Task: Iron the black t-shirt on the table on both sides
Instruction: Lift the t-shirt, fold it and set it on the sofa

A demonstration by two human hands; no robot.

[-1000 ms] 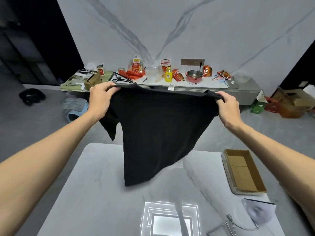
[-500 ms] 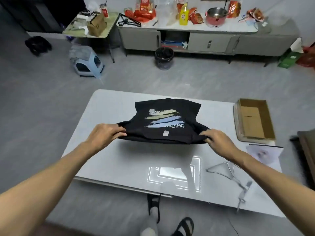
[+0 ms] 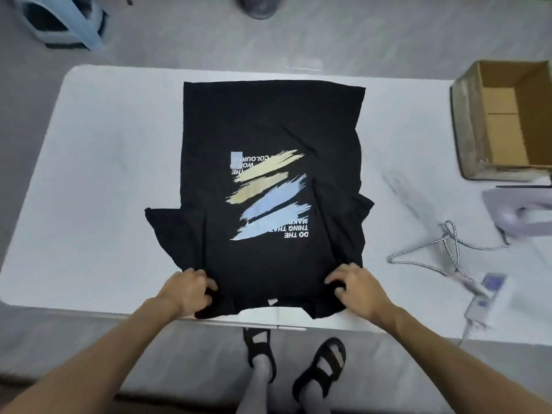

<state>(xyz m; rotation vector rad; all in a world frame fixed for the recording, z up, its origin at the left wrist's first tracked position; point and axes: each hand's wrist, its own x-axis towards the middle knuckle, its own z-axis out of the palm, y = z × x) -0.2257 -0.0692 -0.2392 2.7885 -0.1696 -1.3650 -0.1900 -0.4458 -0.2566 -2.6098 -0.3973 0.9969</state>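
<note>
On table [image 3: 104, 174]: black t-shirt [image 3: 268, 121] flat, print up. Long axis runs near-to-far, collar toward the person, hem at far edge. Left hand [image 3: 186, 291] and right hand [image 3: 355, 289] each grip a shoulder, fingers curled into fabric. Blurred object at right, probably an iron [image 3: 519, 213].

Bare forearms [image 3: 113, 345], grey socks [image 3: 259, 369]; black open-toed strap sandals [image 3: 321, 372]

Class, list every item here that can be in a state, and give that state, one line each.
black t-shirt, spread on the table, print up, sleeves rumpled
left hand, grips the shirt's near edge
right hand, grips the shirt's near edge
iron, on the table, untouched
cardboard box, open
</note>
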